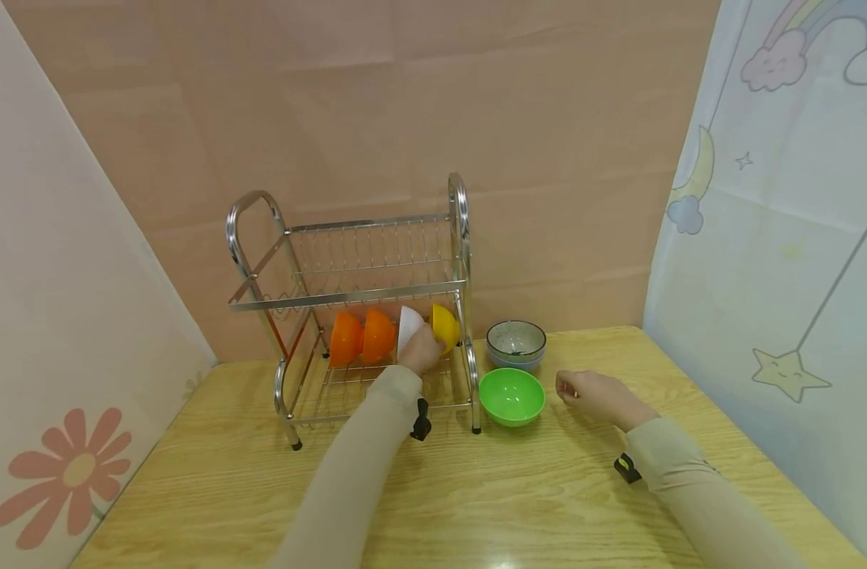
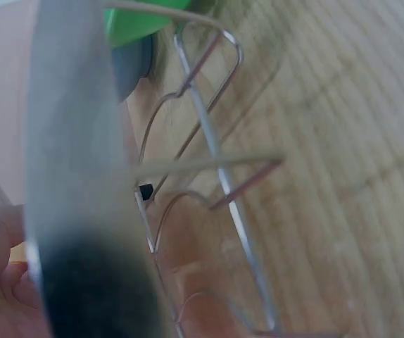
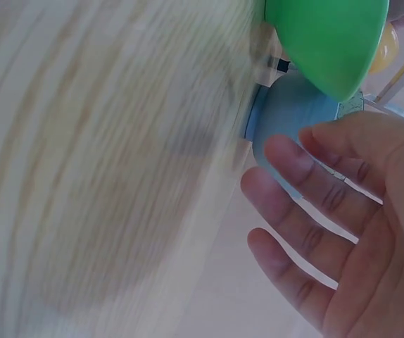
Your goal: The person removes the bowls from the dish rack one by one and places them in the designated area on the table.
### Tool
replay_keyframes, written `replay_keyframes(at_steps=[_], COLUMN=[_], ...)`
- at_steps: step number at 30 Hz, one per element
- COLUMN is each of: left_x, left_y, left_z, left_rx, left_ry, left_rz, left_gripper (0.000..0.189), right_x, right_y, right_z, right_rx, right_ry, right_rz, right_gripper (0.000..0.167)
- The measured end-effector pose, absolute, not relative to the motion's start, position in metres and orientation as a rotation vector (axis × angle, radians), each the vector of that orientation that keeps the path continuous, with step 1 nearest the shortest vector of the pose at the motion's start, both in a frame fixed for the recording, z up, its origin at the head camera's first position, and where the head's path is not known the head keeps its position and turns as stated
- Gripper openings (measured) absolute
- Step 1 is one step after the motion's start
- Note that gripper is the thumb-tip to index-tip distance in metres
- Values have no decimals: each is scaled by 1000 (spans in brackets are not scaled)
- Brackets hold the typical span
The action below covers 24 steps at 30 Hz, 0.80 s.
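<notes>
Spanning the foreground: two pale sleeves [image 1: 355,466], a black clip [image 1: 420,423] at each wrist, above a wood-grain table [image 1: 525,506].

Right hand [image 1: 600,393] over the table, just beside the green bowl [image 1: 512,397] but apart from it. Its grip is loose, fingers lightly bent and spaced from one another in the right wrist view. Green bowl upright on the table, next to the rack's right front leg.

Rack [image 1: 348,296]: two tiers, shiny metal, wire shelves. Left hand [image 1: 420,350] is inside the lower tier, at the yellow bowl [image 1: 445,322] and overlapping part of the white bowl [image 1: 408,324]. Whether it pinches either one, cannot tell (a blurred grey band hides much of the hand in the left wrist view). Both bowls stand on edge, yellow at the right end of the row, white next; two orange bowls [image 1: 345,338] farther left.

Behind the green bowl: speckled bowl [image 1: 516,338], dark-rimmed, with blue below (one bowl or a stack, unclear).

Farthest off, a creased tan backdrop [image 1: 547,158].
</notes>
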<state>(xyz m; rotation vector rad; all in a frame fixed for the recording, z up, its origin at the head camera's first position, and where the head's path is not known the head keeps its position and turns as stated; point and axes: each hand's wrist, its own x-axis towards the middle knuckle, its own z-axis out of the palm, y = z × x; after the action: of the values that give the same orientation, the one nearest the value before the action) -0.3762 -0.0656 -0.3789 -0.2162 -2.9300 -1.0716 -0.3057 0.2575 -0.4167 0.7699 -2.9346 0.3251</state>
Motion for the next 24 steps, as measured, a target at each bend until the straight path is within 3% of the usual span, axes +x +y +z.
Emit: replay_keyframes(at_steps=[12, 24], left_x=[-378, -383], left_y=[-70, -80], left_z=[-386, -382], left_rx=[-139, -158], left_ry=[-2816, -2741], left_rz=[-1334, -1658], left_gripper=[23, 33], right_x=[-306, -306], right_y=[256, 256], right_z=[-416, -416], right_rx=[772, 753], right_ry=[-2930, -2946], right_rz=[352, 364], right_gripper=[9, 6])
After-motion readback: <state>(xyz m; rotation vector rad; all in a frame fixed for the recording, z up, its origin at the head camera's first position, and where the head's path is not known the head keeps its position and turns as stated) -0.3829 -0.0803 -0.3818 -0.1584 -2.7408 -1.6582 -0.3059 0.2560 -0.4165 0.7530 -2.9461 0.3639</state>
